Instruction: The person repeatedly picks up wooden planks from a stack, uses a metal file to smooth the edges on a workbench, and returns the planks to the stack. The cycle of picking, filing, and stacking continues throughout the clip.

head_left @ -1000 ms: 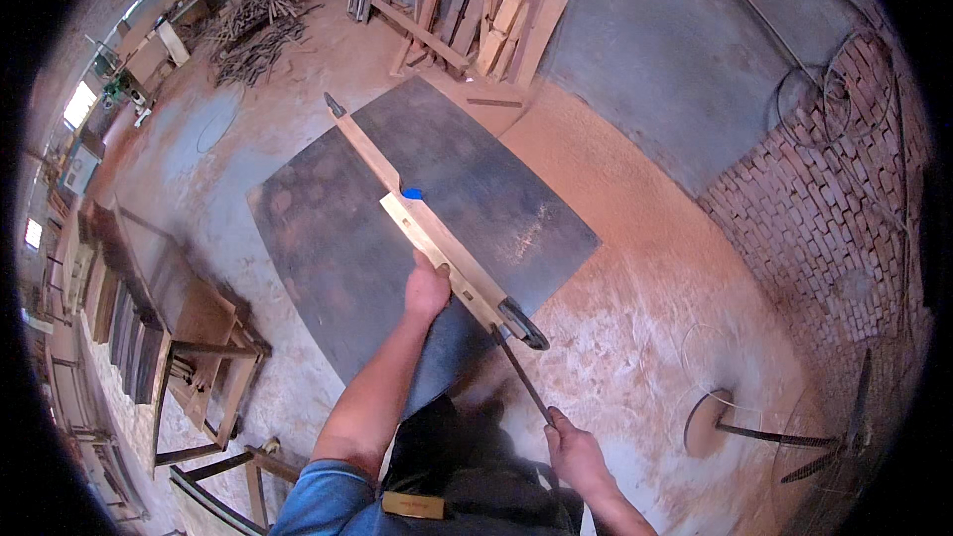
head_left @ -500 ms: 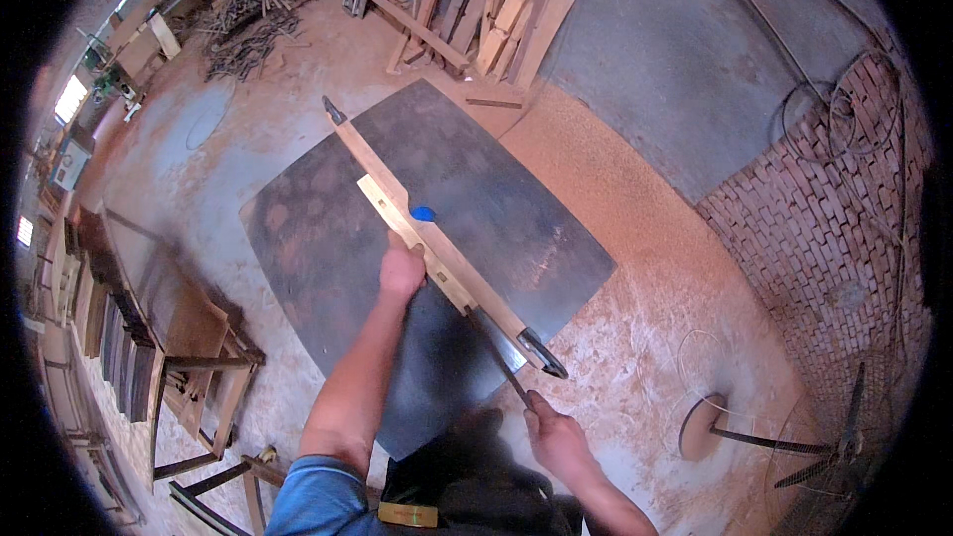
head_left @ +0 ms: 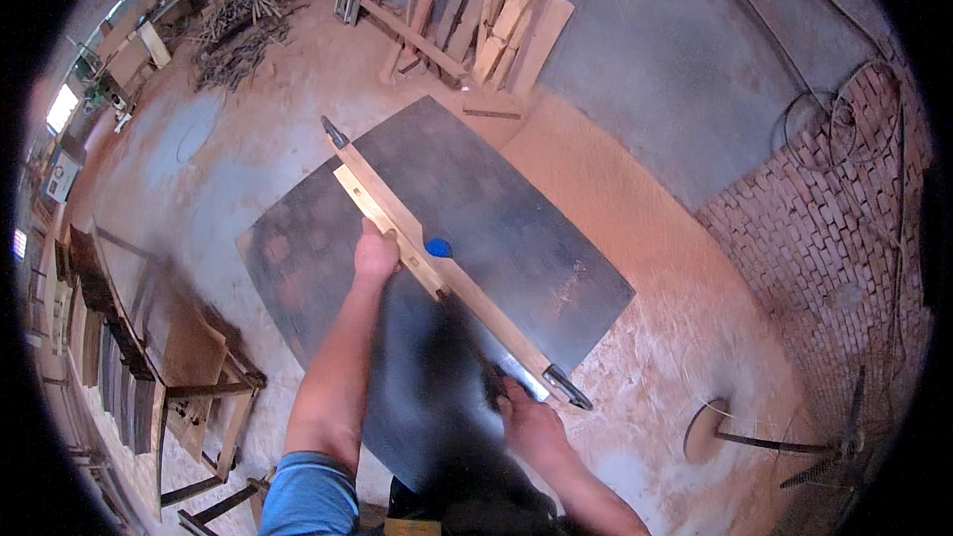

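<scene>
Pinching fingers of the left hand (head_left: 377, 256) hold the outer edge of a pale wooden piece (head_left: 375, 210), roughly mid-length. Below it, the right hand (head_left: 531, 422) is closed around a dark rod (head_left: 486, 362), which is hard to make out against the tabletop (head_left: 546, 238) but seems to point at the piece's near end.

The piece lies flat, lengthwise along the left side of a long wooden bar (head_left: 496, 320) with black fittings at its 2 ends; a blue disc (head_left: 438, 248) sits in the bar's notch. It looks light and stiff, so 1 hand should steer it easily. Its 2 small slots (head_left: 415, 261) probably make those spots weaker and likelier to chip. Planed faces may slide readily on the table. Solid wood between the slots, on the side away from the disc, seems the best hold.
</scene>
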The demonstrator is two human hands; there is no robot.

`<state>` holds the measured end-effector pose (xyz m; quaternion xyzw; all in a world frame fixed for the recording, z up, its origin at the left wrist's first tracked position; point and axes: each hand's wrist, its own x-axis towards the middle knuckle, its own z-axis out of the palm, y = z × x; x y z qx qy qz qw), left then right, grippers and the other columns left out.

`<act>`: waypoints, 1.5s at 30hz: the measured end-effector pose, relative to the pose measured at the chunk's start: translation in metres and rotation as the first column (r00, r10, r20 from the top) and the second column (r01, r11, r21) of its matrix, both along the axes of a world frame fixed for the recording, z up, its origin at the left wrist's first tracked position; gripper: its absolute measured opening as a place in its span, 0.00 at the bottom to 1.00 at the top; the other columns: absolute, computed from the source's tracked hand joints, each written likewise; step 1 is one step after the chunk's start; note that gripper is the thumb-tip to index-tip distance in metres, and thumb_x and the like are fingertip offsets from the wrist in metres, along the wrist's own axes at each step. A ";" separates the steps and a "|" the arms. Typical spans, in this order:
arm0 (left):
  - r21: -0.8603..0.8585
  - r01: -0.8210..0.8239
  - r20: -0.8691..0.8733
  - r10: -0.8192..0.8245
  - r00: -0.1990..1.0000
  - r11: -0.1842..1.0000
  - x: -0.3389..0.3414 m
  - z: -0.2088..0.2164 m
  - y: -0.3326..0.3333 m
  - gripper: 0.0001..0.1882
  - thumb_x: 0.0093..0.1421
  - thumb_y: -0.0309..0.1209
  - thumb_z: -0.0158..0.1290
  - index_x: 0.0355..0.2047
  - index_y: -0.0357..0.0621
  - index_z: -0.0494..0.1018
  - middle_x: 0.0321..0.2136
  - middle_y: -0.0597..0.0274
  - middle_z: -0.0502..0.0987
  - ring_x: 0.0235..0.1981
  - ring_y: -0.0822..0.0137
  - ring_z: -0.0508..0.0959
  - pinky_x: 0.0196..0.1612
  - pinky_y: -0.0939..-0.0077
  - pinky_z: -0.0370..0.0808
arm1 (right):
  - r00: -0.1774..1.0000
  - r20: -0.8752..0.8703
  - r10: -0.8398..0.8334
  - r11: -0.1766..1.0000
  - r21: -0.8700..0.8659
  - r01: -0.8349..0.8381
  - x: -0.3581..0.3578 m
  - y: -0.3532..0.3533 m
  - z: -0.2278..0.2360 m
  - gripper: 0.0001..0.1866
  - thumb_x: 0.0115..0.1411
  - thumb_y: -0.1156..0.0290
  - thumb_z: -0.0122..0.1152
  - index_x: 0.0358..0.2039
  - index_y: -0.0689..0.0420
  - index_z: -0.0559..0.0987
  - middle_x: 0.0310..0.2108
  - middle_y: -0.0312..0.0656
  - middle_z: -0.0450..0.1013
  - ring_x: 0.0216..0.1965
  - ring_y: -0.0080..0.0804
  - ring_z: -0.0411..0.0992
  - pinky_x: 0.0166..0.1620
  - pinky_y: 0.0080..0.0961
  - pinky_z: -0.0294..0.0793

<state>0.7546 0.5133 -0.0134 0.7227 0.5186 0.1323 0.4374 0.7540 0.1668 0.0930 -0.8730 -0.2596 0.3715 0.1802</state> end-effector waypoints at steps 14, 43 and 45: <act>-0.081 -0.006 -0.248 -0.014 0.969 0.997 0.027 0.046 0.102 0.27 0.57 0.39 0.46 0.49 0.32 0.53 0.32 0.39 0.78 0.26 0.51 0.81 0.34 0.63 0.78 | 0.972 0.136 0.192 0.978 0.059 -0.202 0.024 0.131 -0.024 0.22 0.65 0.58 0.42 0.58 0.49 0.64 0.31 0.59 0.75 0.34 0.59 0.74 0.38 0.53 0.72; -0.159 -0.986 0.180 0.981 -0.079 -0.051 -0.556 0.047 -0.443 0.19 0.56 0.35 0.55 0.43 0.33 0.70 0.32 0.58 0.76 0.33 0.70 0.74 0.40 0.74 0.72 | 0.558 -0.023 0.830 0.555 0.146 -0.819 -0.153 -0.015 0.008 0.25 0.67 0.59 0.43 0.53 0.67 0.70 0.51 0.61 0.68 0.54 0.54 0.66 0.57 0.37 0.64; -0.113 -0.957 0.209 0.936 -0.285 -0.266 -0.581 0.047 -0.501 0.20 0.53 0.38 0.55 0.41 0.33 0.72 0.33 0.48 0.78 0.36 0.62 0.78 0.42 0.69 0.73 | 0.488 -0.102 0.867 0.497 0.116 -0.860 -0.189 -0.008 0.021 0.25 0.66 0.58 0.44 0.54 0.67 0.69 0.51 0.61 0.68 0.54 0.55 0.66 0.56 0.37 0.64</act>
